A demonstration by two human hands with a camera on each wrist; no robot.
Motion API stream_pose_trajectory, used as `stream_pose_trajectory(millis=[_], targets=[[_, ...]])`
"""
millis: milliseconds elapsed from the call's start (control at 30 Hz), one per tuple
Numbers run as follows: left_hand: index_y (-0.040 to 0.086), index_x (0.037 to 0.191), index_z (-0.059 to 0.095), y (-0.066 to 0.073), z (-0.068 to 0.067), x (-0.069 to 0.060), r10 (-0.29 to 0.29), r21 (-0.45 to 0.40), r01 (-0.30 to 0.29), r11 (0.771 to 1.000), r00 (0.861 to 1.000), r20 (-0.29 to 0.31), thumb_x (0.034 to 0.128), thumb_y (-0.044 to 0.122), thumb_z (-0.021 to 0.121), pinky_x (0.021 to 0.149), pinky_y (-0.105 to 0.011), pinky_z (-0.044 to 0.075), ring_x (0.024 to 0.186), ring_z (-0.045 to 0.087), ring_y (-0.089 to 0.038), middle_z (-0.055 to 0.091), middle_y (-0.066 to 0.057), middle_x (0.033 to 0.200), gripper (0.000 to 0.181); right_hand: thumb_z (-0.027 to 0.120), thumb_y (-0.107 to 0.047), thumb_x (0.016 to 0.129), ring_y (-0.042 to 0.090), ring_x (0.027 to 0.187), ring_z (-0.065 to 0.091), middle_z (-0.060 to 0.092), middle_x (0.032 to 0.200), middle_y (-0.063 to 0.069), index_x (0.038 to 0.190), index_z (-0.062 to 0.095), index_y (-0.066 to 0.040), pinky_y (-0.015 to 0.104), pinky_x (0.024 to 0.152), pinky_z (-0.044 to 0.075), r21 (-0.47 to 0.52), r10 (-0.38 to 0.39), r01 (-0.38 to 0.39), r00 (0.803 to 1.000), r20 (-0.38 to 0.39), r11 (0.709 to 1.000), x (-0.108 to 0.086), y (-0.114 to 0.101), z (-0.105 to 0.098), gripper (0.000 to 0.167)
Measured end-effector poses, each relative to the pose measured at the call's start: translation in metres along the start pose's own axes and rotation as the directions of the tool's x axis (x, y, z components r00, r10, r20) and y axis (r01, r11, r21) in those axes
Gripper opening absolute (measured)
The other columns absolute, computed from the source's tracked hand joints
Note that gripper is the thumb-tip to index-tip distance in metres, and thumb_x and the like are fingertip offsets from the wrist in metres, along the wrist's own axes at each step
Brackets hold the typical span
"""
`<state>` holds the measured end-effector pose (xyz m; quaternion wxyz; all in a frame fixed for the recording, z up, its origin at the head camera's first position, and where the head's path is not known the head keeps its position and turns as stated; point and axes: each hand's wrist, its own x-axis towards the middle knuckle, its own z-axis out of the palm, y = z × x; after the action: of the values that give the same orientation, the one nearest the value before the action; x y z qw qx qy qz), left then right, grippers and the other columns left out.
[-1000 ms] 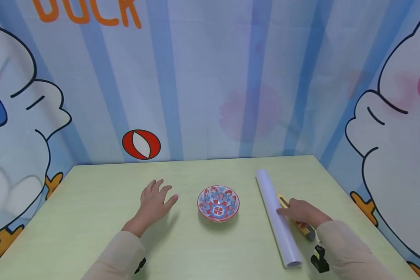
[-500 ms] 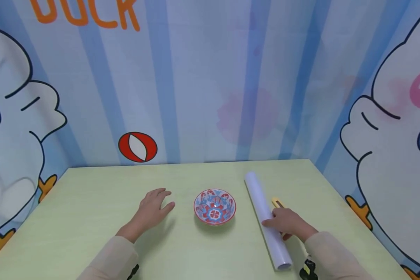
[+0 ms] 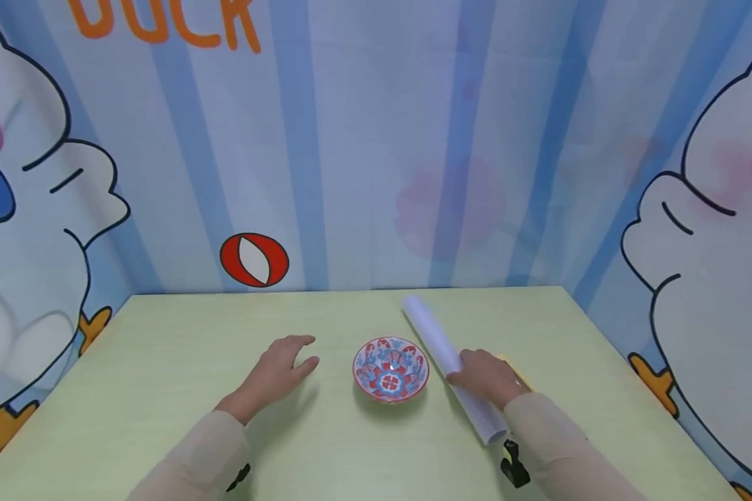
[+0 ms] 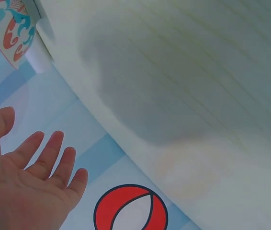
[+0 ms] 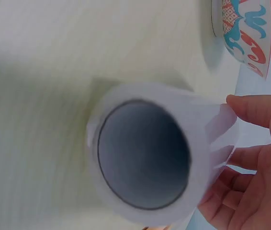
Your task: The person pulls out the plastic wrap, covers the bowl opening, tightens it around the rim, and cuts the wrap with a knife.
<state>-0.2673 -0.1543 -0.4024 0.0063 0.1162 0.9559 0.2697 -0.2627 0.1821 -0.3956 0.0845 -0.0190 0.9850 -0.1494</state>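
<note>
A white paper roll point(image 3: 431, 337) lies slantwise on the table, right of the bowl. My right hand point(image 3: 485, 377) grips the roll near its middle; in the right wrist view the thumb and curled fingers of that hand point(image 5: 257, 187) are on opposite sides of it, and the roll's hollow end point(image 5: 202, 143) faces the camera. Left of the patterned red, blue and white bowl point(image 3: 391, 370), my left hand point(image 3: 274, 374) hovers with fingers spread, touching nothing. The left wrist view shows that hand point(image 4: 35, 182) palm up to the camera. Part of the bowl point(image 4: 13, 31) is visible there.
A yellow box cutter point(image 3: 519, 374) lies on the table, mostly hidden behind the right hand. The pale green table point(image 3: 182, 348) meets a blue striped backdrop point(image 3: 363, 139) with cartoon figures on both sides.
The right hand has shifted left with the paper roll, bringing it close to the bowl. The box cutter now lies to the hand's right. The left hand has stayed nearly in place.
</note>
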Motion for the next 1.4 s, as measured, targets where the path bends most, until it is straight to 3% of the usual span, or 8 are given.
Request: stream_pose_trajectory(millis=[233, 467, 767, 900, 1067, 1200, 1300, 1400], targets=[[0.005, 0.129, 0.05, 0.003, 0.006, 0.012, 0.037, 0.029, -0.037, 0.999, 0.999, 0.013, 0.0911, 0.026, 0.055, 0.103, -0.049, 0.036, 0.122, 0.045, -0.031, 0.053, -0.012, 0.129, 0.044, 0.066, -0.029, 0.082, 0.022, 0.073, 0.054, 0.059, 0.085, 0.011, 0.1, 0.059, 0.0, 0.037, 0.062, 0.049, -0.101, -0.103, 0.093, 0.99, -0.098, 0.991, 0.023, -0.012, 0.005, 0.035], [0.015, 0.137, 0.043, 0.011, 0.018, 0.032, 0.129, 0.132, -0.128, 0.983, 0.992, 0.003, 0.0887, 0.038, 0.057, 0.1, -0.05, 0.036, 0.116, 0.046, -0.027, 0.059, -0.007, 0.12, 0.055, 0.062, -0.025, 0.087, 0.03, 0.093, 0.053, 0.059, 0.108, 0.014, 0.115, 0.058, -0.005, 0.047, 0.074, 0.048, -0.234, -0.215, 0.165, 0.954, -0.208, 0.958, 0.034, -0.013, 0.019, 0.034], [0.017, 0.137, 0.043, 0.02, 0.012, 0.063, 0.148, 0.3, -0.155, 0.941, 0.988, 0.045, 0.084, 0.034, 0.066, 0.107, -0.047, 0.034, 0.129, 0.039, -0.03, 0.045, -0.011, 0.138, 0.06, 0.062, -0.029, 0.087, 0.03, 0.112, 0.048, 0.054, 0.123, 0.012, 0.127, 0.052, -0.008, 0.05, 0.089, 0.043, -0.205, -0.265, 0.242, 0.959, -0.096, 0.948, 0.044, -0.021, 0.014, 0.046], [0.015, 0.138, 0.042, 0.02, 0.019, 0.076, 0.175, 0.326, -0.186, 0.927, 0.983, 0.061, 0.0845, 0.032, 0.066, 0.108, -0.043, 0.033, 0.133, 0.036, -0.028, 0.042, -0.008, 0.141, 0.061, 0.063, -0.029, 0.085, 0.032, 0.118, 0.045, 0.052, 0.128, 0.011, 0.13, 0.05, -0.01, 0.052, 0.094, 0.04, -0.207, -0.306, 0.29, 0.951, -0.045, 0.934, 0.047, -0.024, 0.012, 0.05], [0.014, 0.141, 0.037, 0.023, 0.03, 0.094, 0.182, 0.301, -0.213, 0.929, 0.975, 0.127, 0.0886, 0.028, 0.06, 0.111, -0.042, 0.027, 0.139, 0.025, -0.026, 0.036, -0.006, 0.146, 0.059, 0.063, -0.026, 0.086, 0.031, 0.116, 0.047, 0.053, 0.128, 0.009, 0.132, 0.051, -0.018, 0.05, 0.094, 0.041, -0.209, -0.3, 0.282, 0.952, -0.059, 0.936, 0.05, -0.021, 0.011, 0.048], [0.013, 0.139, 0.042, 0.024, 0.033, 0.099, 0.151, 0.31, -0.189, 0.932, 0.978, 0.143, 0.0892, 0.026, 0.06, 0.108, -0.042, 0.034, 0.131, 0.039, -0.027, 0.045, -0.009, 0.139, 0.054, 0.064, -0.027, 0.086, 0.028, 0.108, 0.048, 0.054, 0.12, 0.008, 0.132, 0.05, -0.025, 0.048, 0.093, 0.039, -0.281, -0.325, 0.292, 0.942, -0.078, 0.914, 0.052, -0.022, 0.011, 0.049], [0.012, 0.129, 0.053, 0.021, 0.031, 0.097, 0.178, 0.361, -0.199, 0.911, 0.98, 0.09, 0.0868, 0.026, 0.063, 0.1, -0.039, 0.042, 0.115, 0.05, -0.025, 0.054, -0.009, 0.125, 0.046, 0.064, -0.027, 0.086, 0.027, 0.104, 0.048, 0.055, 0.114, 0.007, 0.132, 0.049, -0.029, 0.047, 0.092, 0.039, -0.338, -0.352, 0.301, 0.931, -0.101, 0.892, 0.052, -0.022, 0.012, 0.049], [0.011, 0.118, 0.062, 0.018, 0.028, 0.094, 0.204, 0.414, -0.203, 0.887, 0.978, 0.041, 0.0832, 0.027, 0.068, 0.092, -0.037, 0.047, 0.103, 0.053, -0.022, 0.058, -0.007, 0.114, 0.039, 0.062, -0.026, 0.087, 0.028, 0.106, 0.049, 0.055, 0.115, 0.009, 0.132, 0.05, -0.022, 0.048, 0.093, 0.04, -0.337, -0.346, 0.287, 0.929, -0.131, 0.897, 0.052, -0.016, 0.011, 0.048]])
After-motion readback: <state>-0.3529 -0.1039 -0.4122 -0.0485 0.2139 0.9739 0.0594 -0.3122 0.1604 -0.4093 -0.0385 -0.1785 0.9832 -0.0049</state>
